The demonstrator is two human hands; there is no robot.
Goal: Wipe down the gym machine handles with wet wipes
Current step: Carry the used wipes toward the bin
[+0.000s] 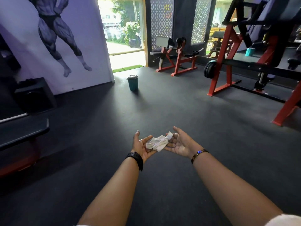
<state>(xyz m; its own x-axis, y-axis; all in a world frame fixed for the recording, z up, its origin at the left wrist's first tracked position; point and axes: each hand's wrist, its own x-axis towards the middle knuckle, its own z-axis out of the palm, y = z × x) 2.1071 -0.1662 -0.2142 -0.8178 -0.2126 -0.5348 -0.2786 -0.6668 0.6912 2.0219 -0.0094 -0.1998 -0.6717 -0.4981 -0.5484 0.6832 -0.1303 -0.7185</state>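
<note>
A crumpled white wet wipe [158, 143] lies across the fingers of both my hands, held out in front of me over the dark floor. My left hand [141, 146] is palm up with straight fingers under the wipe's left end. Palm up as well, my right hand [180, 143] carries the wipe's right end on relaxed fingers. A red and black gym machine [228, 62] stands to the right, well beyond my hands; its handles are not clearly visible.
A green bin with a dark lid [132, 82] stands on the floor ahead near the bright doorway [124, 30]. A smaller red machine [177, 57] sits at the back wall. A black bench [22, 132] is at the left, with a dark box [35, 95] behind it.
</note>
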